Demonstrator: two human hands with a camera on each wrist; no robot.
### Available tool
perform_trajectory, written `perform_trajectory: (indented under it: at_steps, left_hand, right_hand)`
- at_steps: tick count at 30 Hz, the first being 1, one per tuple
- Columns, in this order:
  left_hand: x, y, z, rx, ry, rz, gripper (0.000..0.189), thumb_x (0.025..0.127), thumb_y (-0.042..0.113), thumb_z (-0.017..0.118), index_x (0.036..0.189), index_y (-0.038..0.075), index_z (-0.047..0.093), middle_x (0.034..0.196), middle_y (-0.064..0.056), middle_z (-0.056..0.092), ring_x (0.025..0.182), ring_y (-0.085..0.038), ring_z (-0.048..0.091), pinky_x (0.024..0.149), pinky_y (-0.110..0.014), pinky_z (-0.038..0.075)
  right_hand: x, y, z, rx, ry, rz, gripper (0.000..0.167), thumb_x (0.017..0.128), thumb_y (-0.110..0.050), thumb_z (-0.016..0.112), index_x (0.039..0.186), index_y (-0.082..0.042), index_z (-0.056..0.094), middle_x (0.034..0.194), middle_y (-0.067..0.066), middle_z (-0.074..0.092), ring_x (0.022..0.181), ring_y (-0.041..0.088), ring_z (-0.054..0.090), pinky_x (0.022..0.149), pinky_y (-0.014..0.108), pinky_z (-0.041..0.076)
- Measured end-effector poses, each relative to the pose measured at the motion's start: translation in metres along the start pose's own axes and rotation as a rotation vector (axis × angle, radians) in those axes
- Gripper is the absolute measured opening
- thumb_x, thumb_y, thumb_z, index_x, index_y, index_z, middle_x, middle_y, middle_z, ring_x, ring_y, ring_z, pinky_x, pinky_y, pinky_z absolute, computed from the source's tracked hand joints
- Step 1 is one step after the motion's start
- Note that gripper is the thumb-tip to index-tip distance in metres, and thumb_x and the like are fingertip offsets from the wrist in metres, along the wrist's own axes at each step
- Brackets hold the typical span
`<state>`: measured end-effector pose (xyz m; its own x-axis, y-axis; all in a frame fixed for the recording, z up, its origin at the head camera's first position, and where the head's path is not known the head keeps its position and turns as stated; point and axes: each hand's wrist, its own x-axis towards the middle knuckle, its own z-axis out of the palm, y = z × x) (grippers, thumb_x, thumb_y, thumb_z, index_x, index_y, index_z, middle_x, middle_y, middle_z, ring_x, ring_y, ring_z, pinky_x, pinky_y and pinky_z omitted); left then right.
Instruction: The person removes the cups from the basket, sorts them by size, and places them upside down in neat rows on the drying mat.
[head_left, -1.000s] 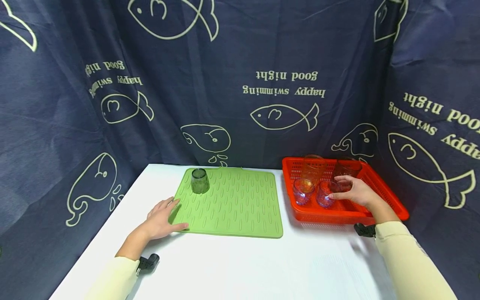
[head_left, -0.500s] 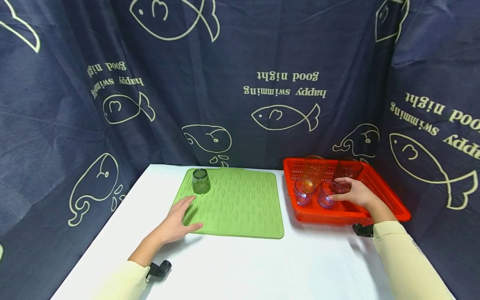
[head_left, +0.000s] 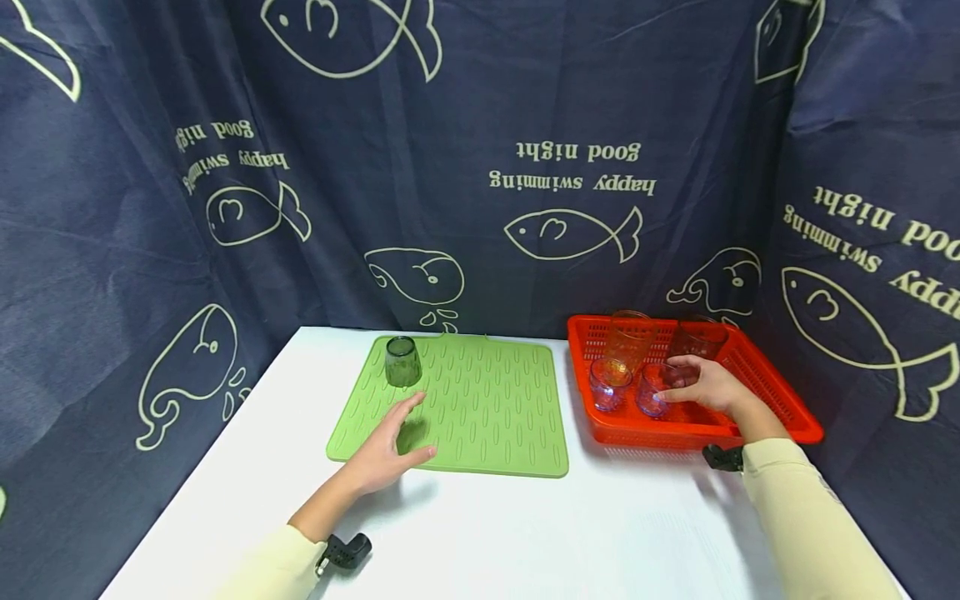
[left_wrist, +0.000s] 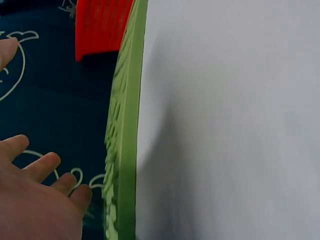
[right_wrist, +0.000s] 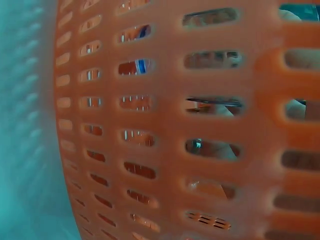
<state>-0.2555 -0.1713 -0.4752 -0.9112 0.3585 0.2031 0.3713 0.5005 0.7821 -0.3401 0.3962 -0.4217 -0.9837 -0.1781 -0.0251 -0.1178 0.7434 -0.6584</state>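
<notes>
My left hand (head_left: 386,454) is held over the front-left part of the green drying mat (head_left: 487,408), fingers spread and holding nothing. In the left wrist view its fingers (left_wrist: 42,167) show beside the mat's edge. A dark green glass (head_left: 402,362) stands on the mat's far left, beyond this hand. My right hand (head_left: 708,387) reaches into the red basket (head_left: 645,435) and grips a small clear bluish glass (head_left: 649,402) between thumb and fingers. Through the basket wall (right_wrist: 167,120) in the right wrist view, the hand is mostly hidden.
Beside the gripped glass, a second small bluish glass (head_left: 608,387) stands in the basket. Behind are a taller amber glass (head_left: 628,333) and a dark reddish glass (head_left: 696,335). The white table (head_left: 525,533) extends in front; a dark blue curtain (head_left: 465,167) encloses the back and sides.
My left hand has moved rightward from the mat's left edge to over its front-left part. My right hand has stayed at the small glass, nearly still.
</notes>
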Motion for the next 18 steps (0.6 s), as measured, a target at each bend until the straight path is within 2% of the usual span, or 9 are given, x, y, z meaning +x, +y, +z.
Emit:
perform_trajectory:
  at_steps: [3,12,18]
  left_hand:
    - [0.001,0.002,0.007,-0.046,-0.001,0.016,0.089,0.092,0.029,0.077,0.163,0.011,0.026,0.165,-0.015,0.032,0.153,-0.038,0.031,0.123,-0.057,0.031]
    - [0.004,0.006,0.023,-0.136,0.007,0.049,0.085,0.094,0.027,0.075,0.162,0.010,0.025,0.165,-0.018,0.033,0.152,-0.041,0.032,0.123,-0.058,0.031]
    - [0.006,0.012,0.031,-0.177,0.012,0.085,0.083,0.095,0.025,0.073,0.162,0.010,0.025,0.164,-0.016,0.034,0.151,-0.043,0.033,0.122,-0.060,0.031]
  right_hand:
    - [0.000,0.000,0.000,0.013,-0.017,-0.003,0.083,0.085,-0.026,0.085,0.146,0.012,0.042,0.130,0.034,0.062,0.109,0.034,0.066,0.081,0.019,0.056]
    - [0.002,0.001,0.004,0.045,-0.039,-0.001,0.084,0.085,-0.022,0.085,0.145,0.016,0.040,0.136,0.038,0.057,0.118,0.045,0.064,0.093,0.035,0.061]
    - [0.003,0.002,0.005,0.040,-0.037,0.015,0.082,0.086,-0.025,0.084,0.144,0.016,0.042,0.137,0.037,0.057,0.120,0.046,0.062,0.093,0.035,0.060]
